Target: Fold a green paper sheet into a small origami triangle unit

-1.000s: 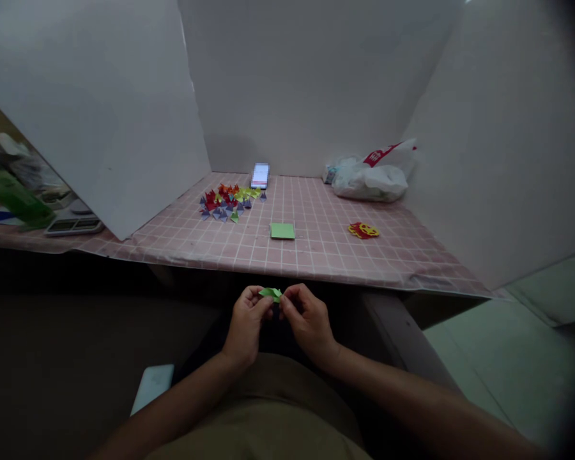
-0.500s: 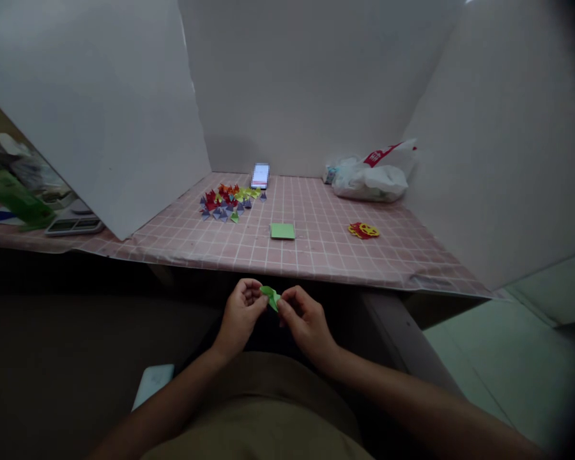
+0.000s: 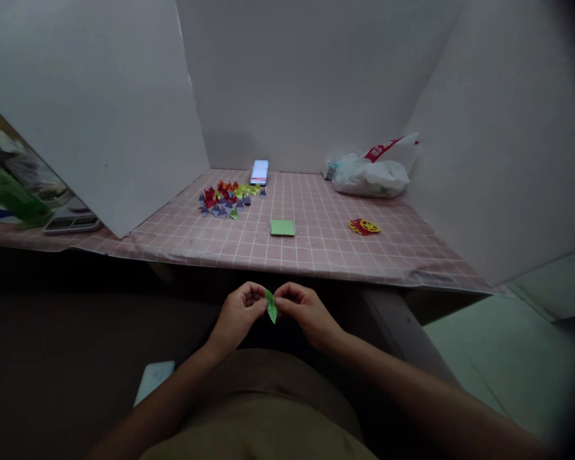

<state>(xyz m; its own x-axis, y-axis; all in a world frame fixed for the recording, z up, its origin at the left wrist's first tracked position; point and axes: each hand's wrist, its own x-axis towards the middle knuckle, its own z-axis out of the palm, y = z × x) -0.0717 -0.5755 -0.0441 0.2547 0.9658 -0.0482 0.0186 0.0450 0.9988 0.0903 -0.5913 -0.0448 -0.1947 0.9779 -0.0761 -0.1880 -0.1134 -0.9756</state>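
Observation:
Between my two hands, above my lap and just in front of the table edge, is a small folded piece of green paper [image 3: 272, 312], its narrow tip pointing down. My left hand [image 3: 239, 316] pinches its left side between thumb and fingers. From the right, my right hand [image 3: 309, 313] pinches the upper right part. On the table ahead lies a stack of square green paper [image 3: 282, 228]. Farther left sits a group of small folded paper pieces [image 3: 225, 199] in red, orange, yellow, purple and green.
A lit phone [image 3: 259, 172] leans near the back panel. White plastic bags [image 3: 371, 177] rest at the back right, with red and yellow cut-out shapes [image 3: 364, 227] nearer. White panels stand around the table [image 3: 316, 255]. A scale [image 3: 71, 222] is at far left; a pale object [image 3: 154, 380] lies beside me.
The green paper has turned more upright and narrower, its tip now lower. My right hand has shifted slightly left, bringing my fingertips closer together.

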